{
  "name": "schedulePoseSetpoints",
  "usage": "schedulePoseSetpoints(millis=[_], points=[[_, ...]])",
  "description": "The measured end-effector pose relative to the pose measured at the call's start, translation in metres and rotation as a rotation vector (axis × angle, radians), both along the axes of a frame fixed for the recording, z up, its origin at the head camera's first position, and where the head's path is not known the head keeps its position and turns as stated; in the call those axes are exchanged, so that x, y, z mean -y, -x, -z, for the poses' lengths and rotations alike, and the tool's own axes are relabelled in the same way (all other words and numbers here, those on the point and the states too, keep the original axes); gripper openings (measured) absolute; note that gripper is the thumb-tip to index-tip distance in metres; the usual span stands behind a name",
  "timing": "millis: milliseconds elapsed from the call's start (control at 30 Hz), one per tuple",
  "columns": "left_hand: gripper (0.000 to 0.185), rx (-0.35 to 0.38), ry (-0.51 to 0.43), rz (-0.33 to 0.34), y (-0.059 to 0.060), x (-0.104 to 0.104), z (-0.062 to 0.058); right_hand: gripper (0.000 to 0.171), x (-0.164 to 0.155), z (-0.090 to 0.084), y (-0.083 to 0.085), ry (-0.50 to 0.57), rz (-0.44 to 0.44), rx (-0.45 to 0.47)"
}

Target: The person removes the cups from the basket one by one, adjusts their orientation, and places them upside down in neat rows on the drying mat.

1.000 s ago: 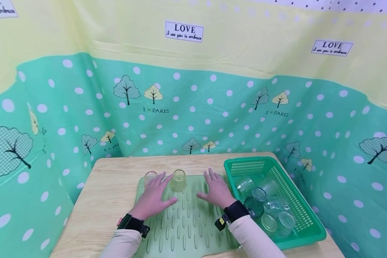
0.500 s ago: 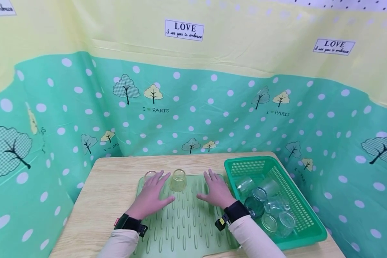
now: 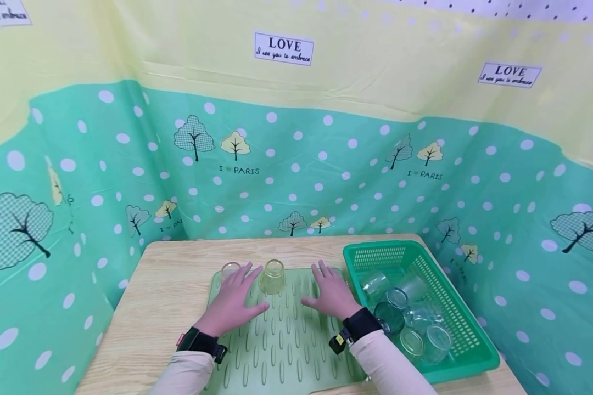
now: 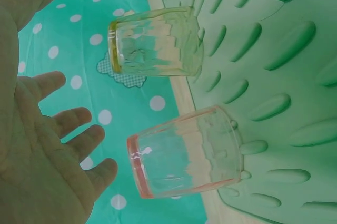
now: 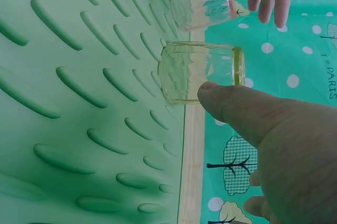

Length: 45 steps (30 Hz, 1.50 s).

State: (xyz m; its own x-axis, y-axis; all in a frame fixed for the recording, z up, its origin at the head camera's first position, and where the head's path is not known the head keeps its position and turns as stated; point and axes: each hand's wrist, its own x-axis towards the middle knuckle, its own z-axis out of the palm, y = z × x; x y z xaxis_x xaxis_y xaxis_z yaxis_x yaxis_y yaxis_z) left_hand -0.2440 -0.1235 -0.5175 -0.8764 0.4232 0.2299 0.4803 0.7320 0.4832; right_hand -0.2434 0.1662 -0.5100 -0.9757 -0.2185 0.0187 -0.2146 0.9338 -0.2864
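- Glasses on the mat are what my hands sit closest to: a yellow-tinted glass and a pink-rimmed glass stand at the far edge of the green ridged drying mat, the pink one at the far left corner.
- From the left wrist view I see both standing mouth-down, apart from each other: the yellow-tinted glass and the pink-rimmed glass.
- I have my left hand lying palm-down on the mat between the two glasses, its fingers straight and slightly spread, gripping nothing. I cannot tell whether its fingertips touch the pink-rimmed glass.
- I have my right hand flat on the mat to the right of the yellow-tinted glass, its fingers spread and loose, holding nothing; the thumb points toward that glass without reaching it.
- In the right wrist view the thumb lies in front of the yellow-tinted glass, with the pink-rimmed glass beyond it.
- I see the mat lying on the wooden tabletop.
- A green plastic basket stands just beside the mat on the right, holding several clear glasses lying jumbled.
- A dotted green and yellow cloth hangs behind the tabletop.
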Motion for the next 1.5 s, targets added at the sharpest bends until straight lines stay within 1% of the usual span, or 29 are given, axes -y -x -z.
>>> schedulePoseSetpoints(millis=[233, 500, 633, 767, 933, 1033, 1133, 1233, 1333, 1400, 1433, 1500], points=[[0.093, -0.012, 0.003, 0.012, 0.001, -0.002, 0.002, 0.099, -0.001, 0.002, -0.002, 0.001, 0.006, 0.004], [0.095, -0.010, 0.035, 0.017, 0.004, -0.002, -0.001, 0.098, -0.001, 0.002, -0.003, -0.009, 0.008, -0.002], [0.096, -0.016, 0.071, 0.049, 0.002, -0.002, 0.000, 0.098, -0.002, 0.003, -0.006, -0.020, -0.003, -0.001], [0.094, -0.045, 0.087, 0.073, 0.001, -0.002, 0.001, 0.098, -0.002, 0.002, -0.009, -0.015, -0.008, -0.009], [0.095, -0.037, 0.080, 0.070, -0.001, -0.002, 0.002, 0.100, -0.003, -0.008, -0.012, -0.075, -0.022, -0.041], [0.096, -0.017, 0.071, 0.068, -0.004, -0.003, -0.001, 0.101, -0.008, -0.022, -0.014, -0.113, -0.039, -0.068], [0.097, -0.004, 0.058, 0.066, -0.008, -0.003, -0.004, 0.099, -0.019, -0.038, -0.017, -0.113, -0.050, -0.098], [0.097, -0.003, 0.034, 0.060, -0.013, -0.003, -0.006, 0.091, -0.035, -0.053, -0.017, -0.105, -0.046, -0.144], [0.097, -0.009, -0.002, 0.045, -0.020, -0.002, -0.003, 0.074, -0.058, -0.062, -0.013, -0.138, -0.071, -0.236], [0.098, 0.007, -0.029, 0.037, -0.025, -0.003, 0.000, 0.061, -0.074, -0.066, -0.007, -0.164, -0.094, -0.278], [0.098, 0.023, -0.041, 0.034, -0.028, -0.003, 0.002, 0.055, -0.084, -0.067, -0.004, -0.183, -0.109, -0.288], [0.099, 0.057, -0.063, 0.032, -0.034, -0.005, 0.009, 0.047, -0.102, -0.067, 0.003, -0.238, -0.136, -0.273]])
